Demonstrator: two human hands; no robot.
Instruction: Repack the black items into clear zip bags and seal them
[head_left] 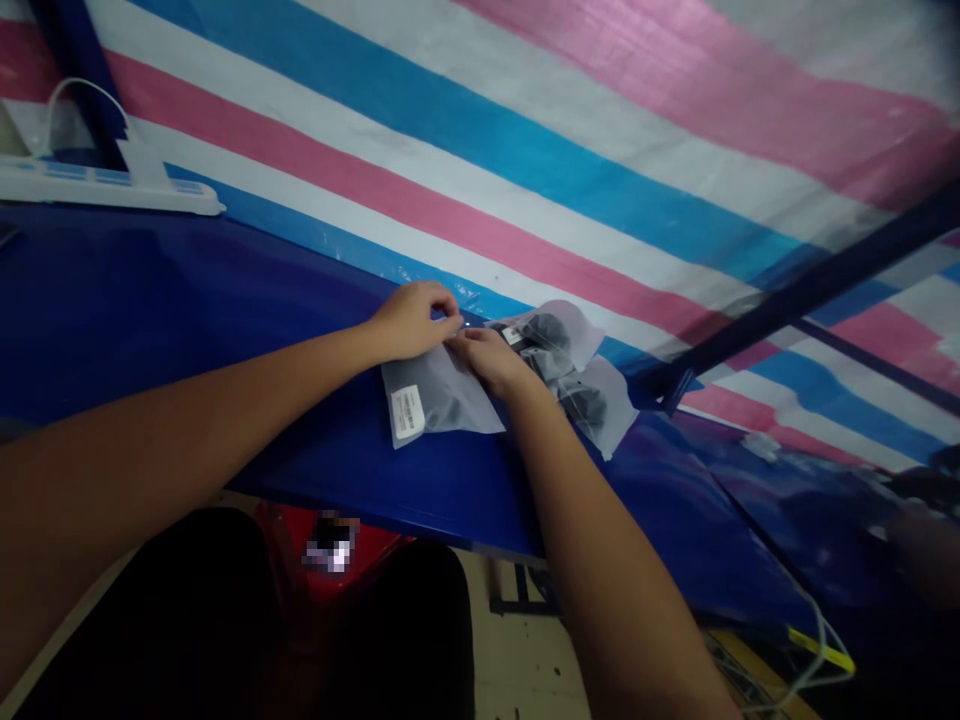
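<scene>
A frosted plastic bag [442, 398] with a white label and a dark item inside lies flat on the blue table [187, 320]. My left hand [411, 320] pinches the bag's top edge with closed fingers. My right hand [491, 360] presses on the same top edge just to the right, fingertips meeting the left hand's. Behind my right hand lie more frosted bags [577, 375] with dark items inside, stacked loosely against the table's far edge.
A white power strip [112, 185] with a white cable sits at the far left. A striped pink, blue and white tarp [600, 130] hangs behind the table. A dark blue frame bar [810, 290] slants at the right. Cables [817, 650] hang below the table.
</scene>
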